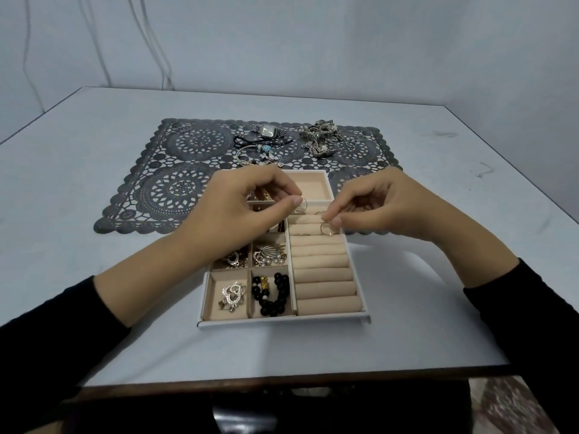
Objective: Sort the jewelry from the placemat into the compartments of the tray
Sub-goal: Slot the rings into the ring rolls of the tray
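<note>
A white tray with beige compartments sits on the near half of the table, its far end on the grey lace placemat. My left hand hovers over the tray's left compartments and pinches a thin ring. My right hand pinches another ring at the ring rolls on the tray's right side. On the placemat lie a watch, a beaded bracelet, a heap of silver chains and rings and small rings at the far left corner.
Tray compartments hold a black bead bracelet, a heart pendant, a pearl brooch and other pieces. The far beige compartment shows nothing inside. The table's front edge lies close to me; cables hang on the wall behind.
</note>
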A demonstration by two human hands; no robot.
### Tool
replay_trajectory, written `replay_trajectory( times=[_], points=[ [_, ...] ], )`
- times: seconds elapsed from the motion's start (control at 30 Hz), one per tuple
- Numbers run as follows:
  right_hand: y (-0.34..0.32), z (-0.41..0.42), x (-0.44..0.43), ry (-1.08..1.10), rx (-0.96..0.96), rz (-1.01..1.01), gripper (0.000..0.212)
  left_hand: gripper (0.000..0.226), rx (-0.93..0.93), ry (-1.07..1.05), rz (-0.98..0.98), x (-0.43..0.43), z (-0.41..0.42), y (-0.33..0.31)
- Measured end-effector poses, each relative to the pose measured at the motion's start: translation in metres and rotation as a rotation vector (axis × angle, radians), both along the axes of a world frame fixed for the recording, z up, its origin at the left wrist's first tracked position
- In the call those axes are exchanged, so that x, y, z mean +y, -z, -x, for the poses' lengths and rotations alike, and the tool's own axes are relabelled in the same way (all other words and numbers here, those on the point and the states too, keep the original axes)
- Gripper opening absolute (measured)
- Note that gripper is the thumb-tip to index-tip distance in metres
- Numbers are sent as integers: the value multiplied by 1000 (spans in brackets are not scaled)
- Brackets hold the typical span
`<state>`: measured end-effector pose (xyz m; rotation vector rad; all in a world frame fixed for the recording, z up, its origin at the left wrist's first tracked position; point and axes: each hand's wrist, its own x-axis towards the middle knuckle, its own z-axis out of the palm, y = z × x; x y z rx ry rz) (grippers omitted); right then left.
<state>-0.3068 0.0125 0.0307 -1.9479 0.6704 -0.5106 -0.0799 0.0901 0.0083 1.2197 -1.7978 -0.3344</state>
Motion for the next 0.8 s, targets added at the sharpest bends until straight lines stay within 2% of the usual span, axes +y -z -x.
replay_trajectory(
  times=[0.53, 0.8],
  points=[
    [-2, -1, -2, -152, 221, 196, 13, 5, -7, 2, -16, 1, 2, 0],
    [-5, 0, -2, -103, 201, 71, 16, 5, 0, -4, -26, 1, 3, 0]
  ],
)
